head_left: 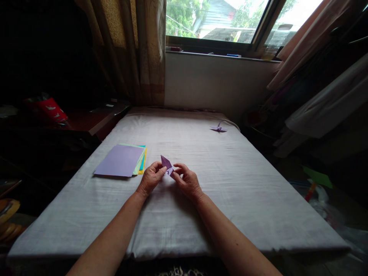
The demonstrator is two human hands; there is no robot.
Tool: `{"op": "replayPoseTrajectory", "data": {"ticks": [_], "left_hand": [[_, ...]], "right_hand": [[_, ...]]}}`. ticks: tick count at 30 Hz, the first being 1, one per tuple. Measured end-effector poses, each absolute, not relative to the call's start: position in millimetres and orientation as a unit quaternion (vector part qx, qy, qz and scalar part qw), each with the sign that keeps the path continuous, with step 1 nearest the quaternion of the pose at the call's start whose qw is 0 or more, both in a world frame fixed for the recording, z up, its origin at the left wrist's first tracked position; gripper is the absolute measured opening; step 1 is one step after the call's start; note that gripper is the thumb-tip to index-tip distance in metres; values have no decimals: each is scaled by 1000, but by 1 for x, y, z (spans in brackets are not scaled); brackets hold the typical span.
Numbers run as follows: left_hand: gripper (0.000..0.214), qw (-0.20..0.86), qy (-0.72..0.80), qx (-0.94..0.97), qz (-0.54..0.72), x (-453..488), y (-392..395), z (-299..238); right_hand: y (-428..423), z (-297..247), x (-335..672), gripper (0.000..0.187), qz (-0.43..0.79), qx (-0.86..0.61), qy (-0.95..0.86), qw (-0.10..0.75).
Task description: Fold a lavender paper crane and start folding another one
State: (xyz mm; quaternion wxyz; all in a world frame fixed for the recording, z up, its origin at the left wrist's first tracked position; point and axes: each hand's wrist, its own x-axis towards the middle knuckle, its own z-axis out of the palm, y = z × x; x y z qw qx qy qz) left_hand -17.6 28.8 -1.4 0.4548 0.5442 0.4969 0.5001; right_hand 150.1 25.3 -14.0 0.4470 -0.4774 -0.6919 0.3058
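Note:
Between my two hands is a small folded piece of purple origami paper [166, 162], held just above the cloth-covered table. My left hand [153, 177] pinches its left side between thumb and fingers. On the other side, my right hand [186, 180] grips the lower right part with its thumb and fingertips. One pointed flap of the paper sticks up to the upper left; the folds under my fingers are partly hidden. A stack of coloured paper sheets [119, 160], purple on top with green, blue and yellow edges showing, lies left of my left hand.
A finished purple origami crane [219, 128] sits at the table's far right. The white cloth [230, 214] covers the table. A dark side table with a red patterned container [48, 109] stands left. Clothes [330, 103] hang at right; a curtain [143, 57] and window are behind.

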Motion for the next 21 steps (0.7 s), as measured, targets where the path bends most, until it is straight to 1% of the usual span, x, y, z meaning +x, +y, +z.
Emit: {"op": "replayPoseTrajectory", "data": {"ticks": [4,8,11,13,15,17,21], "left_hand": [[42,497,494,519,489,-16,27,0],[50,520,495,514,469,-16,27,2],[59,503,509,520,466,-18,28,1],[65,473,522,531,470,-20,27,0],[67,431,538,552,470,-22,25,0],[57,381,552,583,459,-23,23,0],[22,291,564,653,413,-20,24,1]], "right_hand": [[23,-12,150,31,329,-458,-692,450],[21,-12,149,27,337,-466,-684,449],[24,-16,149,25,338,-497,-655,458],[27,-18,151,27,331,-521,-638,461],[30,-19,153,26,324,-542,-627,456],[32,-18,155,25,317,-560,-623,445],[33,-16,156,19,310,-578,-633,411]]}}
